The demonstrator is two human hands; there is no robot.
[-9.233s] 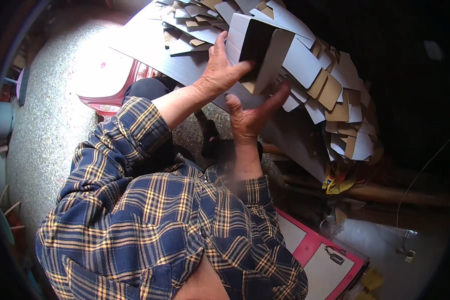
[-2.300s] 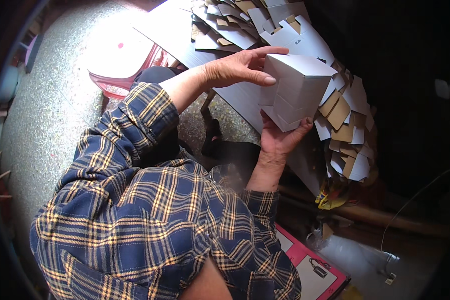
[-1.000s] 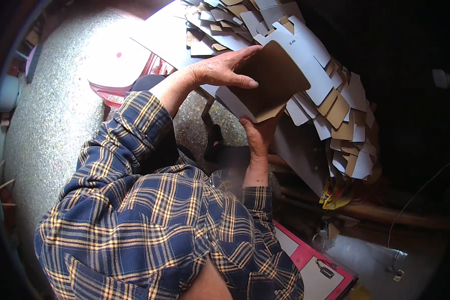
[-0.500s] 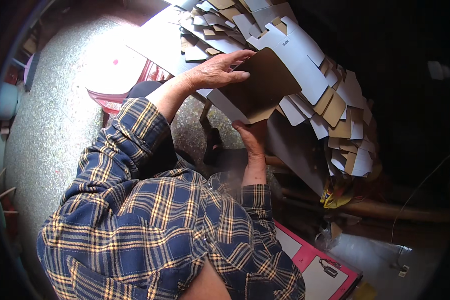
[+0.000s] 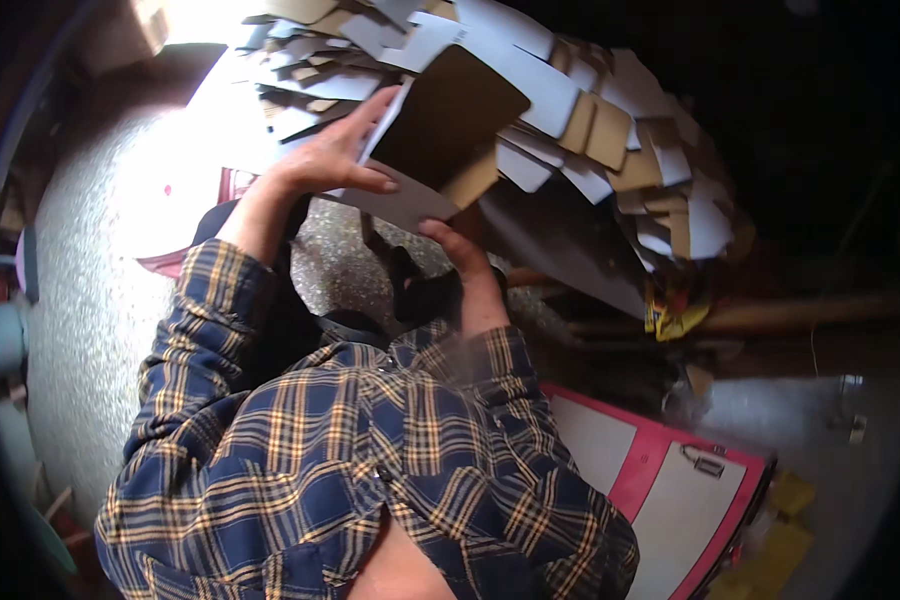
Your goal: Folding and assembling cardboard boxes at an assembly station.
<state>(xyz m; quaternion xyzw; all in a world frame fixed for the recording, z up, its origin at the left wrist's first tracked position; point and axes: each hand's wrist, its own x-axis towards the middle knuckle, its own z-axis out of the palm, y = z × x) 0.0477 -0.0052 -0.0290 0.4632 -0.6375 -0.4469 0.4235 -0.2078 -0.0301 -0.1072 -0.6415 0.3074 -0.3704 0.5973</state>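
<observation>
The left hand (image 5: 328, 160) grips a white, brown-lined carton (image 5: 450, 120) by its left side, the right hand (image 5: 460, 250) its lower corner; flattened cartons (image 5: 545, 95) heap beyond the table's (image 5: 575, 248) near edge.

Glare at upper left bleached part of the floor (image 5: 85, 290); right side near-black; interior of the box (image 5: 455, 110) lay shadowed; hazy smudge veiled the shirt (image 5: 310, 420); fisheye rim darkened.

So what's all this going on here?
A person in a plaid shirt is holding an open cardboard box, white outside and brown inside. The left hand grips its left side; the right hand is at its near edge. Beyond, white-and-brown cardboard pieces lie heaped on a table.
</observation>
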